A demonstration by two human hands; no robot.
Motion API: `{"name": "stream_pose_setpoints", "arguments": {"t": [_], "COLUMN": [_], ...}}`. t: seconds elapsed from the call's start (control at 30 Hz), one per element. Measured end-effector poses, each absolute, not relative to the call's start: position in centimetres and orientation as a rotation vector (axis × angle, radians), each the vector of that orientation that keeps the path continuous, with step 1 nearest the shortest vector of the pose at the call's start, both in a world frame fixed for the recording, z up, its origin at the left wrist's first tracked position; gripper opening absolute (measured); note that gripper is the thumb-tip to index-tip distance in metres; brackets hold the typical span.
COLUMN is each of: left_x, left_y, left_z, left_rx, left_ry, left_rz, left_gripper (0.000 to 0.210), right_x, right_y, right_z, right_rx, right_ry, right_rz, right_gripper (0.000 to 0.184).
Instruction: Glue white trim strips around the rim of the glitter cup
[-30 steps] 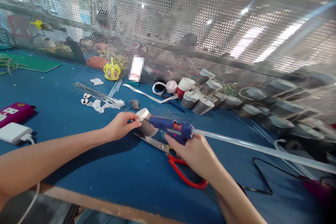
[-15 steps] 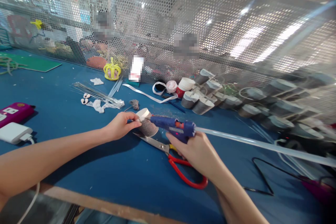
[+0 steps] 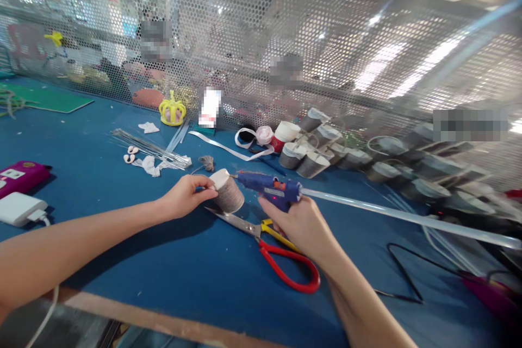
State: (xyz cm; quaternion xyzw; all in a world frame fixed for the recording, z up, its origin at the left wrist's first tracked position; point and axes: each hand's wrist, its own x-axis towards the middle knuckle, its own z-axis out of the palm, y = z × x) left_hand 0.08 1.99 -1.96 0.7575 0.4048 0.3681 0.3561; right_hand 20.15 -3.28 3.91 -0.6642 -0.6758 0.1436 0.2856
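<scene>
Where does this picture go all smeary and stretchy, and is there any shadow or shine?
In the head view, the grey pots at the far right look stretched and smeary, while the glue gun looks clearer; also in the head view, bright streaks glare through the mesh screen, and a shadow darkens the blue table.

Hands (image 3: 188, 196) hold a grey cylinder (image 3: 229, 197) and glue gun (image 3: 263, 184).

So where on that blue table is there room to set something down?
The widest bare patch of blue tabletop lies between the left forearm, the scissors and the wooden front edge. Another lies between the green mat, purple device and bundle of wires. It's crowded beyond the glue gun, where grey cylindrical pots cluster toward the right.
</scene>
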Motion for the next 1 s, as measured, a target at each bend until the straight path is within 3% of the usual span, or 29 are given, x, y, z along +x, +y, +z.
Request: {"name": "stream_pose_setpoints", "arguments": {"t": [0.1,0.33,0.67,0.9,1.0], "left_x": [0.1,0.1,-0.1,-0.1,-0.2], "left_y": [2.0,1.9,1.5,1.5,1.4], "left_z": [-1.9,-1.7,-1.2,-0.9,-0.8], "left_rx": [1.954,1.967,2.079,2.134,2.15], "left_ry": [1.048,1.059,1.022,0.996,0.992], "left_rz": [0.953,0.949,1.007,1.021,1.046], "left_gripper": [0.017,0.016,0.013,0.015,0.015], "right_x": [20.1,22.2,25.6,26.1,25.2], "right_y": [-3.3,-1.0,2.7,3.0,2.4], "right_z": [3.8,2.8,-0.8,-0.8,-0.1], "right_rx": [-1.802,-1.615,-1.833,-1.985,-2.031], "right_ry": [-1.75,-1.411,-1.379,-1.598,-1.623], "right_rz": [0.48,0.822,0.601,0.144,-0.007], "right_gripper": [0.032,0.023,0.033,0.04,0.034]}}
